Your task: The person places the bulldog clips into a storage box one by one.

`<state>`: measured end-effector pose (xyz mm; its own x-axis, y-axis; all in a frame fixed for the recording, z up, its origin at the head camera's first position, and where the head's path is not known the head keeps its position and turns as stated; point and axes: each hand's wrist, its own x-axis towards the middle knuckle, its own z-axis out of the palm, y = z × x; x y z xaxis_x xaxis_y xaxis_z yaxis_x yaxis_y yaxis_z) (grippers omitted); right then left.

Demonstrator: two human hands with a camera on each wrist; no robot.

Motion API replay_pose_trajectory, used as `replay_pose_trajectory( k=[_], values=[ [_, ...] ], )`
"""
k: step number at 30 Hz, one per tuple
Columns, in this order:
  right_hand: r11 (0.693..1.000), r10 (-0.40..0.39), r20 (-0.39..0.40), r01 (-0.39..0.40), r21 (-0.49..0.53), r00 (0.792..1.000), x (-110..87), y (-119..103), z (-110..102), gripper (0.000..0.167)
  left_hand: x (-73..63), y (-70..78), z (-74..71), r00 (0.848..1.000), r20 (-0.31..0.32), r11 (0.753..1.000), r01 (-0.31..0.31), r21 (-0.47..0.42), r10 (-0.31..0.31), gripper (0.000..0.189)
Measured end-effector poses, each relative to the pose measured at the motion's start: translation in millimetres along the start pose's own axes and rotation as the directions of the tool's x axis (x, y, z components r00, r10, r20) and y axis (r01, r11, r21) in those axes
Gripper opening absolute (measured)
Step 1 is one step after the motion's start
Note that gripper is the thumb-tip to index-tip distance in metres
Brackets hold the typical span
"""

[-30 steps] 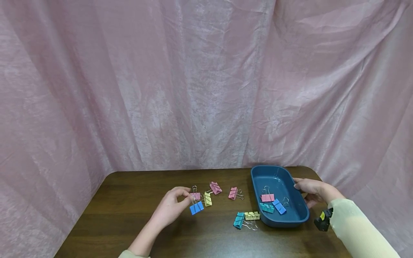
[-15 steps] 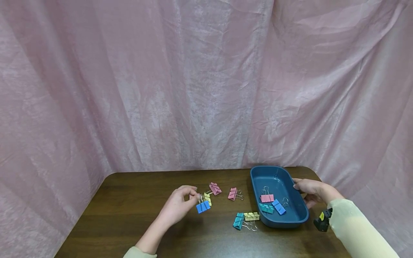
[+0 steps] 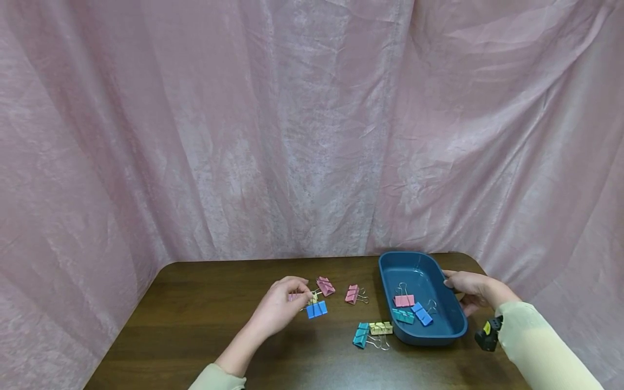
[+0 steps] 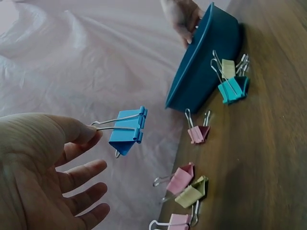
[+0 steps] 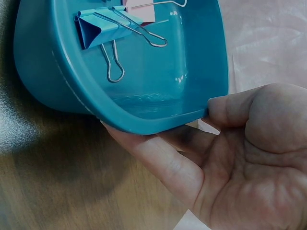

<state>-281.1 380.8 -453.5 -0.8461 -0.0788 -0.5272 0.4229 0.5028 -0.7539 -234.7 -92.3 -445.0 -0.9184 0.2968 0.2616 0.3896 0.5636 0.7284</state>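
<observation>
My left hand pinches a blue binder clip by its wire handle between thumb and index finger. In the left wrist view that clip hangs off the fingertips, with the other fingers spread loosely below. Behind it on the table lie a yellow binder clip and two pink ones, partly covered by the hand in the head view. My right hand grips the right side of a deep blue tray, thumb at the rim and fingers underneath in the right wrist view. Inside are pink, teal and blue clips.
Between the left hand and the tray lies another pink clip. A teal clip and a yellow clip lie together by the tray's near left corner. A pink curtain hangs behind the wooden table.
My left hand has moved to the right with the blue binder clip, passing over the pink and yellow clips. The right hand and the tray stay in place.
</observation>
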Motion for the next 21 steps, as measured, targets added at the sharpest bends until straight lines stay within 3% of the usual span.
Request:
replay_pose_trajectory(
  k=[21],
  values=[
    [1.000,-0.004,-0.007,0.004,-0.004,1.000,-0.3,0.5,0.2,0.059,27.1,34.0,25.9,0.994,0.052,0.995,-0.100,0.014,0.099,0.011]
  ],
)
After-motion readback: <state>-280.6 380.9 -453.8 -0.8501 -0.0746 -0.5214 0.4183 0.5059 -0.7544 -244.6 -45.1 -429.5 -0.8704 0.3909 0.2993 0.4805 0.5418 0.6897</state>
